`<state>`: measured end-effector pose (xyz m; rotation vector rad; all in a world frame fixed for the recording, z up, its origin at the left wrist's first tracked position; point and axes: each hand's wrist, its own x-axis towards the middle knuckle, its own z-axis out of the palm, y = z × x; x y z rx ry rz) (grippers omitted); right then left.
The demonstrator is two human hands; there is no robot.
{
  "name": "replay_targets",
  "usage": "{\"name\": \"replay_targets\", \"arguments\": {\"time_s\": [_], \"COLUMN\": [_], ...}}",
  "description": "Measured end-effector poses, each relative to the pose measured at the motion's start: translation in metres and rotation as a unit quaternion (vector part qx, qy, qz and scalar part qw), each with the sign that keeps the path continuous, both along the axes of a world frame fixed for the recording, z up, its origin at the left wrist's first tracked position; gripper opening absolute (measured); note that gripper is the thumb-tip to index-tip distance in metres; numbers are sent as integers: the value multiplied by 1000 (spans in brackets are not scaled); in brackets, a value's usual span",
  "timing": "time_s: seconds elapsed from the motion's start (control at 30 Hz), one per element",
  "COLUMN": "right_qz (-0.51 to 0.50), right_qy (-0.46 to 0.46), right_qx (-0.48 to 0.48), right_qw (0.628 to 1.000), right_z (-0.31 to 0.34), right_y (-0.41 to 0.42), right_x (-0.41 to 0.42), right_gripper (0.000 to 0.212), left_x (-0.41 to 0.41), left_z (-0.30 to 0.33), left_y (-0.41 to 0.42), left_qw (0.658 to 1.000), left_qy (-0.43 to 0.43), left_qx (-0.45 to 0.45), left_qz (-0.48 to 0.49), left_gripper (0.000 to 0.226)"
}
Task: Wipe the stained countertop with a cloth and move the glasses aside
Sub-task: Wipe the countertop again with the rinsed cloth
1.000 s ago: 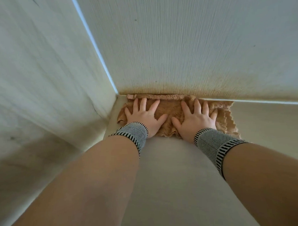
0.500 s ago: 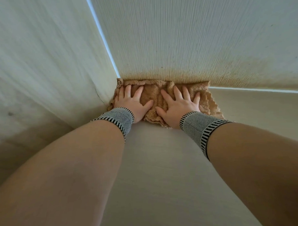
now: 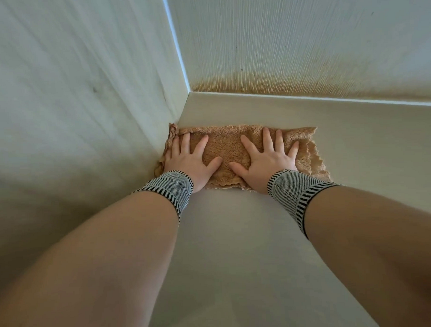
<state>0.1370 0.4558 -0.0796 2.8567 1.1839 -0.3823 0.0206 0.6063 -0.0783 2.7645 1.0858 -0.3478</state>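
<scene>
Wiping is the step in hand: both palms lie flat on a tan terry cloth (image 3: 230, 153) spread on the pale countertop (image 3: 237, 248) beside the side wall (image 3: 73, 95). The left hand (image 3: 188, 161) presses the cloth's wall-side end, fingers straight and spread, and the right hand (image 3: 268, 160) presses the other end the same way, thumbs pointing toward each other with a strip of cloth between them. Neither hand grips the fabric; they only bear down on it. A bare band of counter lies between the cloth and the back wall (image 3: 303, 38), whose lower edge carries a brownish stain (image 3: 268, 84). No glasses are in view, so that part looks undone. To my eye, the next stroke needs even pressure from both palms so the cloth slides without bunching against the wall.
</scene>
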Motion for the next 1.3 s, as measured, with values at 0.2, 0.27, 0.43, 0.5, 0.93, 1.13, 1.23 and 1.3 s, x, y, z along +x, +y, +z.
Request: {"name": "replay_targets", "arguments": {"time_s": [0.2,0.27,0.43,0.5,0.93,1.13,1.23,1.3], "right_qz": [6,5,3,2,-5,-41,-60,-64], "right_qy": [5,6,7,8,15,28,28,25], "right_qx": [-1,0,1,2,12,-10,-20,-22], "right_qw": [1000,1000,1000,1000,1000,999,998,997], "right_z": [0,0,0,0,3,6,8,8], "right_y": [-30,-41,-67,-78,-170,-220,-239,-243], "right_x": [-54,-74,-123,-142,-234,-238,-226,-215], "right_gripper": [82,82,82,82,78,79,79,79], "left_x": [-58,-79,-126,-145,-226,-222,-210,-198], "left_z": [1,0,0,0,5,4,3,4], "left_y": [-35,-47,-75,-85,-178,-231,-251,-257], "left_qw": [1000,1000,1000,1000,999,999,999,999], "left_qy": [9,10,10,7,22,24,17,16], "left_qx": [3,3,-3,-1,-28,-28,-28,-30], "left_qz": [5,5,6,5,25,3,-9,-13], "left_gripper": [76,76,76,76,75,79,77,76]}}
